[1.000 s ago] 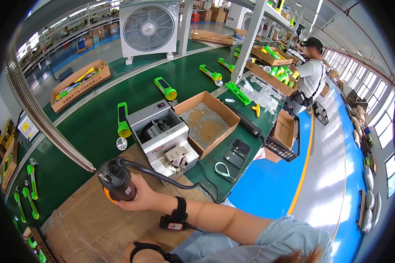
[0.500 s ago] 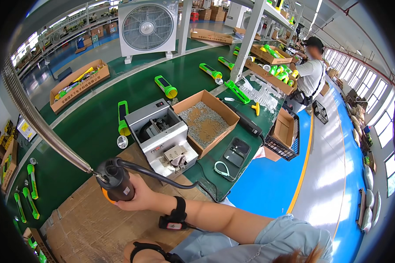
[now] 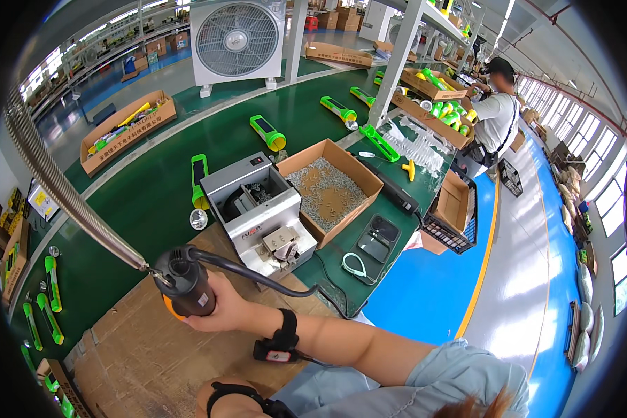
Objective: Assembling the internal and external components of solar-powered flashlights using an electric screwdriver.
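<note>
My right hand (image 3: pixel 223 306) is wrapped round a black electric screwdriver (image 3: pixel 188 285) with an orange band at its lower end. The screwdriver hangs from a metal coil spring (image 3: pixel 76 195), and a black cable loops from its top. It is over a brown cardboard sheet (image 3: pixel 139 341) on the bench; its tip is hidden. At the lower edge my left wrist (image 3: pixel 223 391) shows with a black strap; its fingers are out of sight. Beyond the right hand stands a grey screw feeder (image 3: pixel 251 209), beside a cardboard box of screws (image 3: pixel 327 188).
Green flashlights (image 3: pixel 268 132) and a loose round reflector (image 3: pixel 198 219) lie on the green bench (image 3: pixel 146 230). To the right are a phone (image 3: pixel 380 237), a white cable tie-like loop (image 3: pixel 354 265) and a black crate (image 3: pixel 453 230). A co-worker (image 3: pixel 498 111) stands farther along.
The view has shifted slightly, so the bench things sit a little to the right or lower. My right hand keeps its grip on the electric screwdriver with hardly any motion.
</note>
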The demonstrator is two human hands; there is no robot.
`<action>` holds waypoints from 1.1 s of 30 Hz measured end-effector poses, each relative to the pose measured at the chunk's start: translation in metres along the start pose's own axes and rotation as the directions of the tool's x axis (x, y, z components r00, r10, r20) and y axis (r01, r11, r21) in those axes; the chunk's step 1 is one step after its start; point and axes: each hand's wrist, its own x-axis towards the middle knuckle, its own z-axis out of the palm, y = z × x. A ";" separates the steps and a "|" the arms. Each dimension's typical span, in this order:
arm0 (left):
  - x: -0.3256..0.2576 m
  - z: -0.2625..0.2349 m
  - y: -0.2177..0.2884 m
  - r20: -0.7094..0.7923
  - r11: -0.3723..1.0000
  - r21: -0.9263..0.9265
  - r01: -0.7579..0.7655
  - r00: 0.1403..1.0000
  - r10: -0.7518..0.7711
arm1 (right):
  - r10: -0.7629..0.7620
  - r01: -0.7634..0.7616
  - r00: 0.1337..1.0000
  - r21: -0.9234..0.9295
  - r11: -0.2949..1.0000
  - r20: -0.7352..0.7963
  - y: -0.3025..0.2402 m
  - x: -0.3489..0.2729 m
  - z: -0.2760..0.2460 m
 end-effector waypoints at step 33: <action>0.002 0.005 -0.002 -0.063 0.995 0.099 0.011 0.998 -0.005 | -0.024 0.025 0.999 -0.012 1.000 0.033 0.002 0.000 -0.003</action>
